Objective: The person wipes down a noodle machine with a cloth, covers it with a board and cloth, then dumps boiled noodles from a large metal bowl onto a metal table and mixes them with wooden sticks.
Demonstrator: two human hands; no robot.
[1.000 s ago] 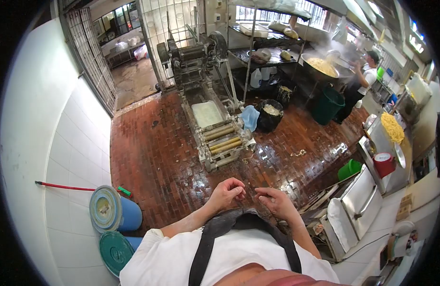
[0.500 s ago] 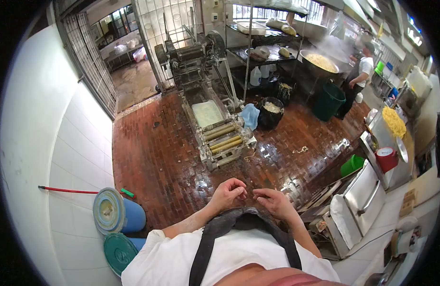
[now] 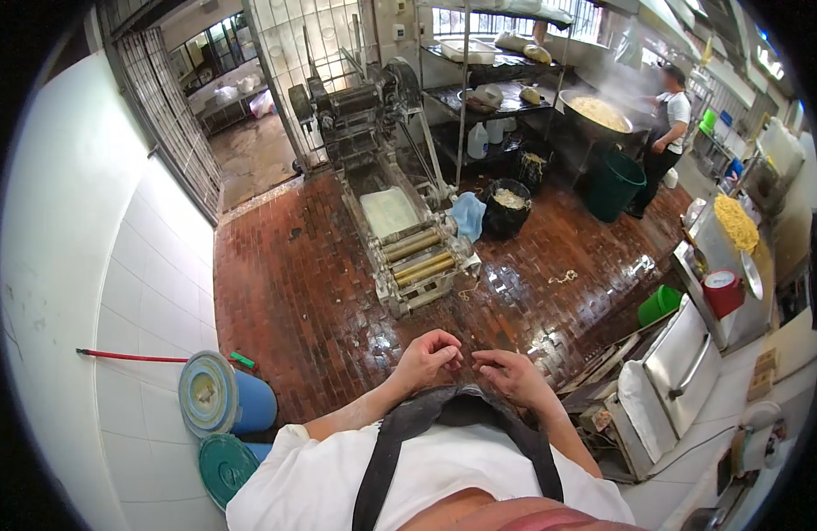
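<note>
Hovering left hand (image 3: 429, 360): released, fingers loosely curled; just beyond the dark apron (image 3: 462, 407)
Right hand (image 3: 513, 376): released, fingers bent inward; beside the left, apart
Roller machine (image 3: 417, 250): on the brick floor (image 3: 280, 283); ahead of both hands, well apart

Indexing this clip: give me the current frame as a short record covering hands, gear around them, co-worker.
left hand: loosely curled, nothing visibly held
right hand: fingers bent, apart from the left, nothing visibly held
nearest: dark apron
ahead: machine with rollers, brick floor
left side: blue lidded bin, green lid
right side: green bucket, red container
co-worker: standing beside steaming pan
</note>
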